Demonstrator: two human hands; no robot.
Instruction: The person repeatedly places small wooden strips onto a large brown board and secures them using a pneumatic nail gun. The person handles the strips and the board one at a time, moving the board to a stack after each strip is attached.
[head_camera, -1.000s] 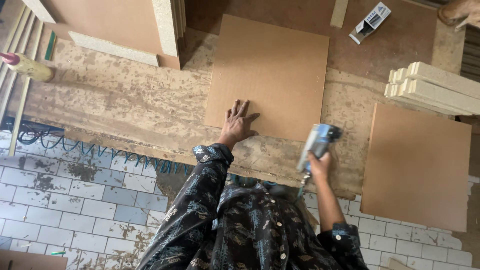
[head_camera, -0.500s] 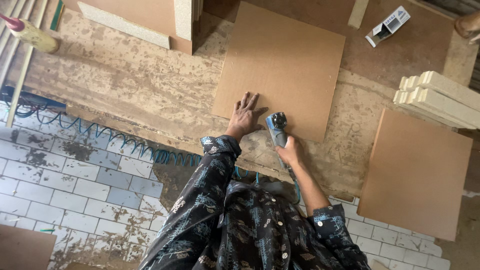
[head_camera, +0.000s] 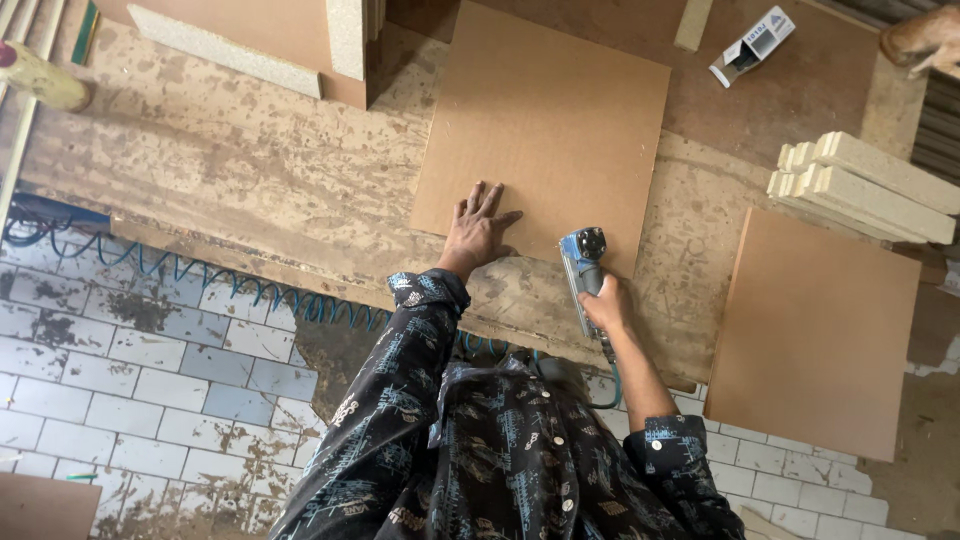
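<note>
A square brown board (head_camera: 550, 120) lies flat on the worn workbench (head_camera: 250, 190). My left hand (head_camera: 478, 228) presses on the board's near edge, fingers spread. In my right hand (head_camera: 606, 303) is a blue and silver pneumatic stapler (head_camera: 582, 258); its head rests at the board's near right corner. A hose runs from the tool back under my arm.
A second brown board (head_camera: 820, 330) lies at the right. Pale wood strips (head_camera: 860, 185) are stacked above it. A small box (head_camera: 752, 45) sits at the back. A coiled blue air hose (head_camera: 230, 285) hangs along the bench's front edge. Tiled floor (head_camera: 130, 370) lies below.
My right hand has carried the stapler from the bench's right side leftwards to the board's near edge. My left hand stays on the board.
</note>
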